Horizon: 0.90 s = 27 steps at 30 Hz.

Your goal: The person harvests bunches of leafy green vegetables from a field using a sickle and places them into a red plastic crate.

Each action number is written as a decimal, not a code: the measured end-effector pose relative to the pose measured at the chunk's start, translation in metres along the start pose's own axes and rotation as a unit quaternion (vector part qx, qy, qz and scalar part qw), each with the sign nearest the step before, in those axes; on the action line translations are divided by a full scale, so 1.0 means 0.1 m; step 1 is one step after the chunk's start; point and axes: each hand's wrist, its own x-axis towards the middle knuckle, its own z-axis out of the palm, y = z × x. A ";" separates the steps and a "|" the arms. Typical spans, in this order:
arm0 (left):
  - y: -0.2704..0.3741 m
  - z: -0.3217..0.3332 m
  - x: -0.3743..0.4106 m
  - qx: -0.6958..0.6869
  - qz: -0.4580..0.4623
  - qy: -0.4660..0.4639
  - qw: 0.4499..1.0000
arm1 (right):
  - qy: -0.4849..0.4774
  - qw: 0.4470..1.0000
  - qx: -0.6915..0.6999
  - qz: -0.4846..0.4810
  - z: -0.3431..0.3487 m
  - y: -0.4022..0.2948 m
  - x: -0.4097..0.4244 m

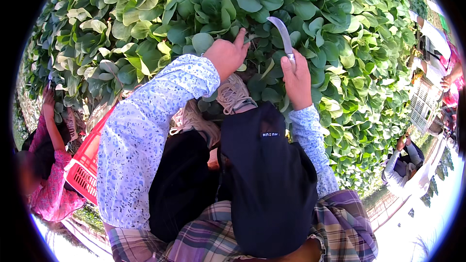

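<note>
A small sickle-shaped harvesting knife stands upright in my right hand, its curved blade tipped to the left above the leaves. The fingers wrap its handle, with the thumb along the near side. Further left, my left hand reaches in among leafy greens that look like bok choy. Its index finger points forward beside a shaded gap between the plants, where bits of stem lie. Nothing shows in that hand, though its underside is hidden. My laced shoes are just below it.
A red plastic crate is close at my left. Beyond it a person in a pink patterned top reaches into the plants. At the far right are a pale crate and other people, one crouching in grey sleeves. Dense greens surround my hands.
</note>
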 end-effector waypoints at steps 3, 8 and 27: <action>-0.28 0.26 -0.26 0.078 -0.006 0.007 0.997 | -0.136 0.986 0.050 0.080 0.09 0.04 0.00; -0.35 0.35 -0.41 0.100 0.031 0.014 0.994 | -0.153 0.985 0.019 0.079 0.46 0.37 0.06; -0.60 0.23 -0.48 -0.114 0.007 -0.034 0.993 | -0.215 0.974 -0.053 0.051 0.77 0.69 -0.16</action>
